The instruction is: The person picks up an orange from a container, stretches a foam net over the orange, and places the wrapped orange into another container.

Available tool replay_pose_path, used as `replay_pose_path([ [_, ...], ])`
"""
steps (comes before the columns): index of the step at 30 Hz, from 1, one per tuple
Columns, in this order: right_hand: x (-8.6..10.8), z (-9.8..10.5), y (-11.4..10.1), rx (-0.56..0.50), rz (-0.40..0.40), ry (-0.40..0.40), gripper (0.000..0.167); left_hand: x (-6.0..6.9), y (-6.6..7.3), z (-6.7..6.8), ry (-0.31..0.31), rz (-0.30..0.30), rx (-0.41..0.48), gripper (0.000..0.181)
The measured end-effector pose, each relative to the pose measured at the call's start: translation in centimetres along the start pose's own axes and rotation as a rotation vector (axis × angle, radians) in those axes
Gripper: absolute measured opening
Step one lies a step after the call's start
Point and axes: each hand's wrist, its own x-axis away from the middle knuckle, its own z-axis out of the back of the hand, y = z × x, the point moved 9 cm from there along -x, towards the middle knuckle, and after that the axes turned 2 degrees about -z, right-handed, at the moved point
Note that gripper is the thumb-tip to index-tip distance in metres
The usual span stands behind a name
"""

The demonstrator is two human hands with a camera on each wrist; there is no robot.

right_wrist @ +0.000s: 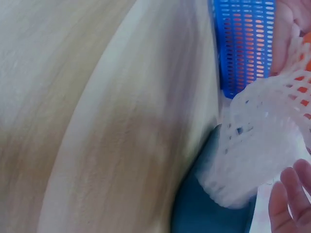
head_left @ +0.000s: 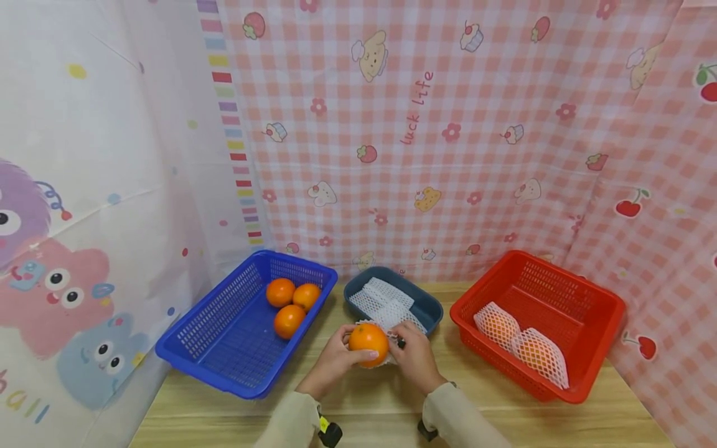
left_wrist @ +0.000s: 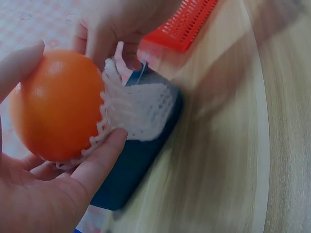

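Observation:
An orange (head_left: pixel 367 344) is in my left hand (head_left: pixel 338 362), thumb on one side and fingers on the other. A white foam net sleeve (left_wrist: pixel 114 109) covers the orange's right side in the left wrist view; its other end hangs loose in the right wrist view. At the sleeve's edge, my right hand (head_left: pixel 416 356) pinches the netting, though its fingertips are partly hidden. Just behind both hands stands a dark teal tray (head_left: pixel 434 311) with flat white net sleeves (head_left: pixel 381 295) in it.
On the left, a blue basket (head_left: pixel 224 354) holds several bare oranges (head_left: pixel 289 321). A red basket (head_left: pixel 560 298) on the right contains two net-covered oranges (head_left: pixel 540 356). Patterned cloth (head_left: pixel 392 155) hangs behind the wooden table (head_left: pixel 392 417).

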Motion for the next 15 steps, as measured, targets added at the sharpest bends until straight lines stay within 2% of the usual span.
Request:
replay_pose_path([
  [5, 0.0, 0.9, -0.9, -0.032, 0.028, 0.076, 0.015, -0.2, -0.2, 0.5, 0.051, 0.000, -0.055, 0.089],
  [9, 0.1, 1.3, -2.2, -0.067, 0.065, 0.104, 0.015, -0.3, -0.3, 1.1, 0.106, -0.020, -0.132, 0.105],
  [15, 0.5, 1.4, -4.5, -0.146, 0.107, 0.101, 0.018, -0.1, 0.2, 1.7, 0.189, -0.075, -0.197, 0.088],
])
